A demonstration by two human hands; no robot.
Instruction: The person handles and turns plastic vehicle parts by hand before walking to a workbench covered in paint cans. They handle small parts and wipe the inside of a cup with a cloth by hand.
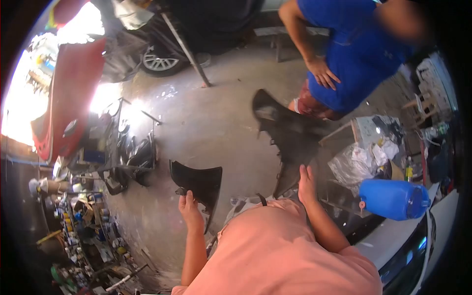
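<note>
My left hand is closed on a small black curved plastic panel, thumb and fingers pinching a tab at its left edge. The panel hangs over the floor, its narrow end pointing down. My right hand is raised at the lower edge of a larger dark car fender, its fingers against the panel. That fender has a notched left edge and a wide upper end that reaches toward the person in blue. Part of its right side blends into the shadow.
A person in a blue shirt stands at upper right, one hand on the hip. A blue water container and plastic wrapping are at right. A red panel leans at left above cluttered shelves. A car wheel is behind.
</note>
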